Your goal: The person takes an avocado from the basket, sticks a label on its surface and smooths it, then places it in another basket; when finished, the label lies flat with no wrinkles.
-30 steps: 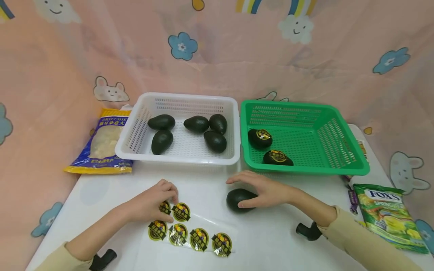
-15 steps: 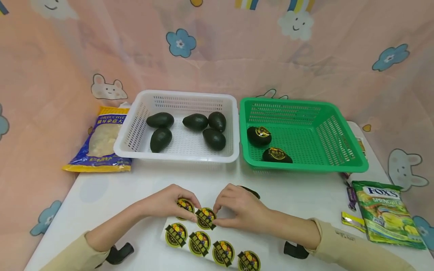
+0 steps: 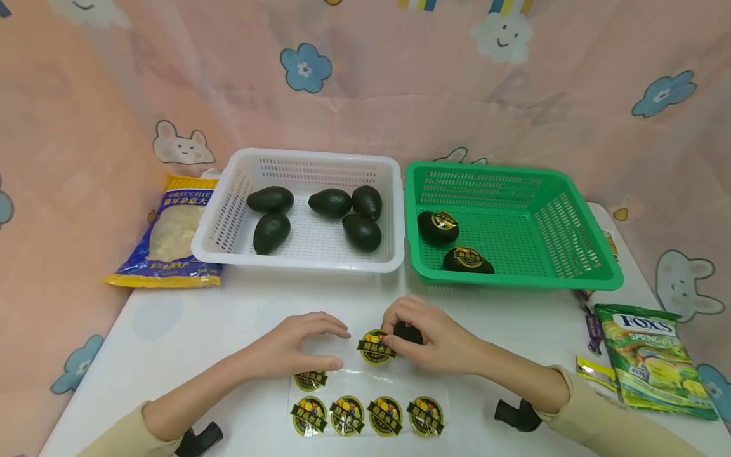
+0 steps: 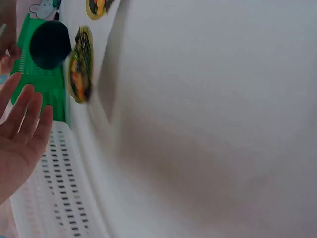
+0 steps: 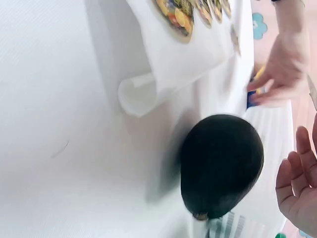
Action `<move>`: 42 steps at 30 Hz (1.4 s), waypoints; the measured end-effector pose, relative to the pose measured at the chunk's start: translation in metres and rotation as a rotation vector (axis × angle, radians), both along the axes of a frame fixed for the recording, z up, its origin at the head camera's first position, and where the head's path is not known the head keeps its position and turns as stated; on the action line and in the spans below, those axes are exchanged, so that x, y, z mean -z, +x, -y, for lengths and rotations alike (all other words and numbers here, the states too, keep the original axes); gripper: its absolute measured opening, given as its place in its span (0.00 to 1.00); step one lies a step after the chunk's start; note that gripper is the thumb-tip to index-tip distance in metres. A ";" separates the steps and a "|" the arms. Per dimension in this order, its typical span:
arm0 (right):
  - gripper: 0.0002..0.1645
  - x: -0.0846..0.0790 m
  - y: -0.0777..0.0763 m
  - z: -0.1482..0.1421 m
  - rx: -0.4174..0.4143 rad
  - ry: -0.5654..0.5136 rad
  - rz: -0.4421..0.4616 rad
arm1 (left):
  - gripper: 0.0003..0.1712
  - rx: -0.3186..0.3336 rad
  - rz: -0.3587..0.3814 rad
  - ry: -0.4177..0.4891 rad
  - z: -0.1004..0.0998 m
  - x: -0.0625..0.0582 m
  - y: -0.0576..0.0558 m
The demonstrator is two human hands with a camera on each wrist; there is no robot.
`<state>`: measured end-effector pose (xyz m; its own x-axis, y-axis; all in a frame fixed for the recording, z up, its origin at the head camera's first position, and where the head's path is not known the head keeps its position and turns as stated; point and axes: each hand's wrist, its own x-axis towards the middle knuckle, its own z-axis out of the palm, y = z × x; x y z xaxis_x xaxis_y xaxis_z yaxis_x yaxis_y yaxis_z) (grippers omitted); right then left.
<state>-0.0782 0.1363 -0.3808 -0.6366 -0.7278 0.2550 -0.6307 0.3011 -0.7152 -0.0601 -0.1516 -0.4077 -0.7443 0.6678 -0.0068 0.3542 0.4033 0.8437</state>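
Note:
A round black-and-gold fruit sticker (image 3: 375, 348) is pinched between the thumb and fingers of my right hand (image 3: 436, 337). Just behind that hand a dark avocado (image 3: 408, 332) lies on the table, partly hidden in the head view; the right wrist view shows the avocado (image 5: 220, 166) whole. My left hand (image 3: 288, 348) hovers over the left end of the clear sticker sheet (image 3: 371, 384), its fingers spread and holding nothing. Several more stickers (image 3: 347, 416) stay on the sheet, one partly covered by the left thumb.
Behind the hands stands a white basket (image 3: 299, 261) with several bare avocados. To its right, a green basket (image 3: 542, 279) contains two stickered avocados. An orecchiette bag (image 3: 177, 231) leans at the left; a Fox's candy bag (image 3: 657, 362) lies right, near a yellow wrapper (image 3: 596, 372).
My right hand left the avocado, reached the sheet, and moved back toward the avocado with a sticker lifted off. My left hand let go of the sheet, which has shifted right.

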 end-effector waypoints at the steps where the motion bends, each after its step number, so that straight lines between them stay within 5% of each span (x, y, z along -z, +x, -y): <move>1: 0.07 0.000 -0.001 -0.003 0.010 0.015 0.017 | 0.17 -0.031 -0.013 0.025 -0.007 -0.003 0.000; 7: 0.09 -0.005 -0.001 -0.015 0.093 0.040 0.085 | 0.04 -0.158 0.052 0.197 -0.048 -0.016 -0.007; 12: 0.07 -0.007 -0.001 -0.027 0.280 0.030 0.173 | 0.04 -0.237 0.137 0.278 -0.067 -0.016 -0.010; 19: 0.07 0.006 0.002 -0.041 0.390 0.038 0.233 | 0.08 -0.314 0.150 0.200 -0.080 -0.007 -0.011; 26: 0.13 0.025 0.001 -0.046 0.435 0.141 0.056 | 0.07 -0.311 0.022 0.047 -0.088 0.007 -0.013; 33: 0.19 0.031 -0.004 -0.044 0.483 0.170 0.027 | 0.11 -0.294 -0.173 -0.042 -0.090 0.014 -0.015; 37: 0.13 0.033 -0.005 -0.044 0.424 0.085 0.006 | 0.07 -0.225 -0.363 -0.035 -0.091 0.012 -0.017; 42: 0.12 0.038 -0.007 -0.046 0.315 0.027 -0.066 | 0.22 -0.148 -0.511 -0.072 -0.092 0.014 -0.022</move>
